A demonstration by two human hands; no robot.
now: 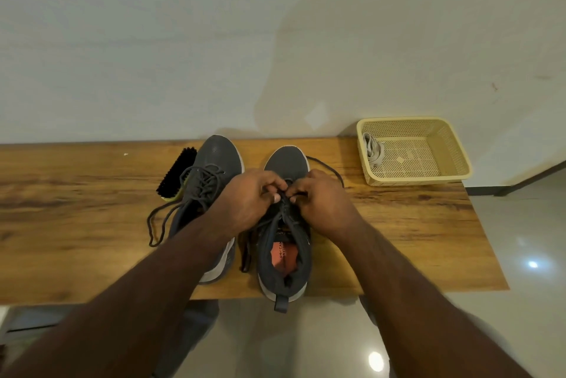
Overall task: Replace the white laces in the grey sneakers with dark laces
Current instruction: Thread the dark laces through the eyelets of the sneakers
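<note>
Two grey sneakers stand side by side on the wooden table, toes toward the wall. The left sneaker point(211, 163) is threaded with a dark lace whose loose ends trail off to its left point(153, 224). Over the eyelets of the right sneaker point(286, 252), my left hand point(248, 197) and my right hand point(321, 197) both pinch its dark lace point(330, 168), which loops out to the right of the toe. The hands hide the upper lacing. White laces point(372, 151) lie bundled in the yellow basket.
A black shoe brush point(176, 174) leans against the left sneaker's far side. The perforated yellow basket point(444, 145) sits at the table's back right corner. The table point(76, 209) stands against a white wall, with a glossy tiled floor point(520, 240) to the right and in front.
</note>
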